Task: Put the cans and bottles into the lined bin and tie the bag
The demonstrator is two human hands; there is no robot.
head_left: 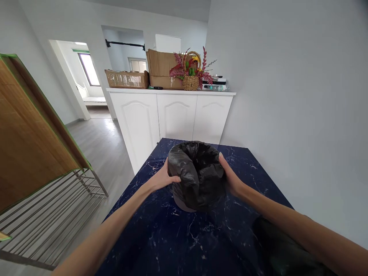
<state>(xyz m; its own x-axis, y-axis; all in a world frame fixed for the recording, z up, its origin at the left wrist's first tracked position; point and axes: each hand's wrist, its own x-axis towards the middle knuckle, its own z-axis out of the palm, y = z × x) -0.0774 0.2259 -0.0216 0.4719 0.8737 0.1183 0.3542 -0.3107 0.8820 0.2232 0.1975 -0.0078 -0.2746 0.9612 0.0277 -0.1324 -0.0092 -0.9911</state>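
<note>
A black trash bag [188, 180] lines a round trash bin and is folded down over its rim and sides. Only a grey strip of the trash bin [181, 204] shows below the plastic, at the lower left. My left hand [162, 177] grips the bag at the left side, thumb across the front and the other fingers hidden behind. On the right side, my right hand [231, 176] holds the bag with its thumb up near the rim; its remaining fingers are out of sight. Some creases sag into the opening.
The bin stands on a dark blue marbled table [184, 245]. More black plastic [281, 245] lies at the lower right, under my right forearm. A white cabinet [178, 115] beyond carries cardboard boxes [128, 79] and a flower basket [190, 82]. At left is a metal rack [66, 214] with a wooden board.
</note>
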